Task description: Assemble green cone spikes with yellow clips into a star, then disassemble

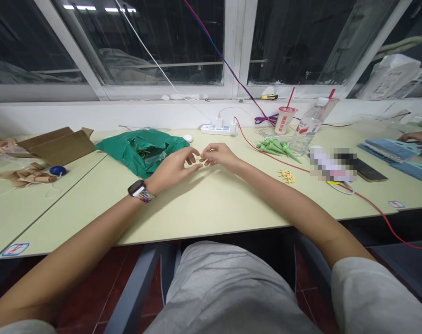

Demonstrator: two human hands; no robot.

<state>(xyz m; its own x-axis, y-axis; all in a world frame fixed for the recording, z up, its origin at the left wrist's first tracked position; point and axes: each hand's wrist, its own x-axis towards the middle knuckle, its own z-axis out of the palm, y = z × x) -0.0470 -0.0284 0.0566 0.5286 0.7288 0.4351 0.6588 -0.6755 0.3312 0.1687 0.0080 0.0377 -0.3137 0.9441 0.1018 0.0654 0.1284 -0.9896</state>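
As a seated person leans over a pale worktop [204,206] beneath dark windows, the head camera looks down along both bare forearms to where they meet at the centre. The left grip [172,169], with a smartwatch [137,188] on its wrist, and the right grip [220,155] close together on a tiny pale yellow piece [199,159], apparently folded paper, held in a light pinch between them; exactly which fingers bear it is too small to tell. The piece looks very light, thin and easily creased, so it would likely handle best by its edges, with little squeeze. To the left lie a green plastic bag [141,150] and an open cardboard box [56,146]. Farther along stand a white power strip [218,130], a paper cup [285,119] with a red straw and a plastic water bottle [307,127]. Green cones [275,147] and a small heap of yellow pieces [286,176] lie on the worktop to the right, near a smartphone [371,170]. At the far right, a co-worker's hand [414,138] reaches over blue sheets [392,150].
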